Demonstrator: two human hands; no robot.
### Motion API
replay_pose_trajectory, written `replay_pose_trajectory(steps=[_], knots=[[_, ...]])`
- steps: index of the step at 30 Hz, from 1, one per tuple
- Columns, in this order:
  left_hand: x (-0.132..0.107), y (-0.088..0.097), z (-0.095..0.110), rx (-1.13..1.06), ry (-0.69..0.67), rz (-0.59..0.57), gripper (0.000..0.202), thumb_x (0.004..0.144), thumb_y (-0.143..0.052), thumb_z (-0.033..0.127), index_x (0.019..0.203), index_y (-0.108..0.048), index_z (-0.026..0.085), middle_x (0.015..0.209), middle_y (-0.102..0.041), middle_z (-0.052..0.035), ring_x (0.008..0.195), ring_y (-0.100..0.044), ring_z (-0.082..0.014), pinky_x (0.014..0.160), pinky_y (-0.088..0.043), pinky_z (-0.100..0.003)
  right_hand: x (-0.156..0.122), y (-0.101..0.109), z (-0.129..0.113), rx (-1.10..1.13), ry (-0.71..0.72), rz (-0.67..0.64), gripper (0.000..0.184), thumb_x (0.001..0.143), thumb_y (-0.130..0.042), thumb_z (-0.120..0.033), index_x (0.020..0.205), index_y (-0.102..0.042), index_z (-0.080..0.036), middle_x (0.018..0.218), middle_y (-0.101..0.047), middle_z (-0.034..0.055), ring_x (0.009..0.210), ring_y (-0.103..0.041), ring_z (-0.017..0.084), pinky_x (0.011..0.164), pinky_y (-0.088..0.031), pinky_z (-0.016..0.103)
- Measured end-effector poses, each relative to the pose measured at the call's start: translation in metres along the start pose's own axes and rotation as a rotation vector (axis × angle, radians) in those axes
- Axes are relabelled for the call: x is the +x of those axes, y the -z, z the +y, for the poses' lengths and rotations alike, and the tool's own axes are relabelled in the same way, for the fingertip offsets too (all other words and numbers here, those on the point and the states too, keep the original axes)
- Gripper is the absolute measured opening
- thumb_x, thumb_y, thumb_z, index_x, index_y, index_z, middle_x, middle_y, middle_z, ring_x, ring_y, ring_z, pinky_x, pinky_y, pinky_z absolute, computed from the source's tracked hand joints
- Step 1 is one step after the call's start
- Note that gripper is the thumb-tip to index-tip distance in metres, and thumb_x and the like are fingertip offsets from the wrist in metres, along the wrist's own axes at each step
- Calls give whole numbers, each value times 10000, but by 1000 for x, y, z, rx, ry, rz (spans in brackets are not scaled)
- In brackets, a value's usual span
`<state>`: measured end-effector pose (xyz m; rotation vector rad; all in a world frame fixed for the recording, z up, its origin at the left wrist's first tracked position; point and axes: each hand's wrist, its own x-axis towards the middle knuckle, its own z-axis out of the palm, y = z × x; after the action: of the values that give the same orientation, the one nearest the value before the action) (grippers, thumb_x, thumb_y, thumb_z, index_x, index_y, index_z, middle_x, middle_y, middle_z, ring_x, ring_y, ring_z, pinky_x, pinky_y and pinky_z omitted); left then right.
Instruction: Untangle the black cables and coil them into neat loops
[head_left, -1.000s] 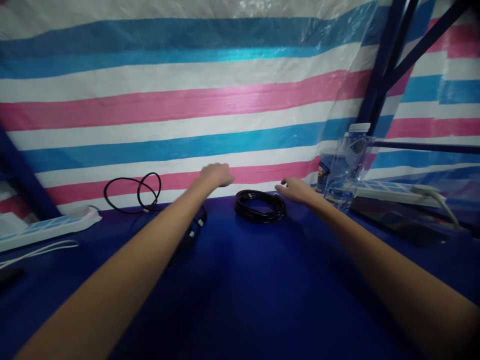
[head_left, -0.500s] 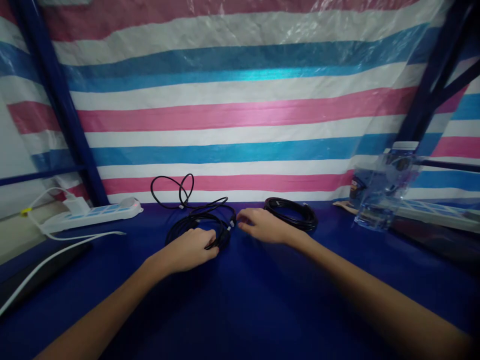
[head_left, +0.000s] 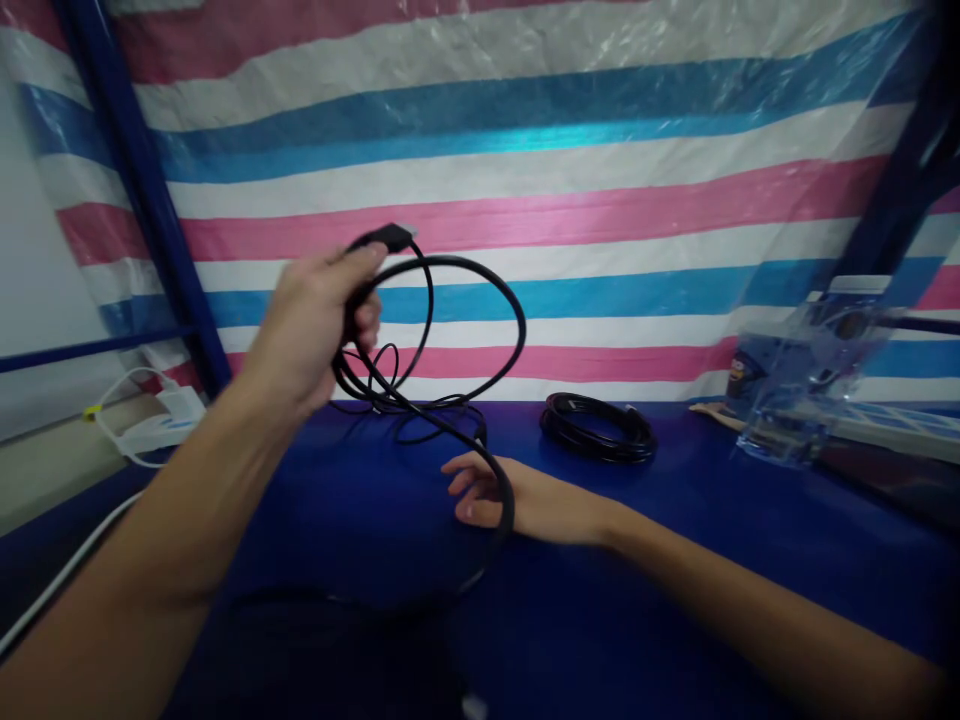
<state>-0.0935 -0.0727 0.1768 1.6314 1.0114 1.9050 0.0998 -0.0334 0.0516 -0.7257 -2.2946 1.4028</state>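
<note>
My left hand [head_left: 307, 310] is raised above the table, its fingers wrapped round a black cable [head_left: 520, 320]. A dark plug [head_left: 391, 237] with a metal tip pokes out over the thumb. Loose loops of this cable hang to the right and down toward the front of the table. Low over the tabletop, my right hand [head_left: 536, 500] is open, its fingers apart and slightly curled; a strand of the held cable crosses in front of it. Behind both hands lies a thinner black cable [head_left: 420, 438] in a loose tangle, with a connector near my right hand.
A neat black cable coil [head_left: 600, 445] sits right of centre on the blue table [head_left: 660, 640]. At the right are a clear plastic bottle [head_left: 847, 350] and a power strip [head_left: 892, 432]. A white charger [head_left: 181, 403] and white cord [head_left: 71, 560] are at left. Striped sheeting [head_left: 600, 220] closes the back.
My left hand has lifted the black cable off the table, and its coil has loosened into hanging loops. My right hand has shifted slightly nearer and lower.
</note>
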Motion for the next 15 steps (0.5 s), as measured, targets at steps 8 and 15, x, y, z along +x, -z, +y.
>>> replay_pose_trajectory(steps=[8,15], knots=[[-38,-27,-95,-61,372,-30,306,783,-584,447,708,-453,181,482,-329,87,333,-283,-29,322,-208,-145,-28,-7,1,629,154,-279,579,807,-464,-642,969,-625,-110,1046,-637,159,1027,-601,238,856,-430,365],[-6,34,-104,-47,466,75,309,830,-489,370,613,-382,178,476,-313,76,337,-291,-29,335,-232,-150,-45,77,-1,494,202,64,757,876,-168,-673,483,-562,-159,291,-365,0,365,-492,118,464,-361,242]])
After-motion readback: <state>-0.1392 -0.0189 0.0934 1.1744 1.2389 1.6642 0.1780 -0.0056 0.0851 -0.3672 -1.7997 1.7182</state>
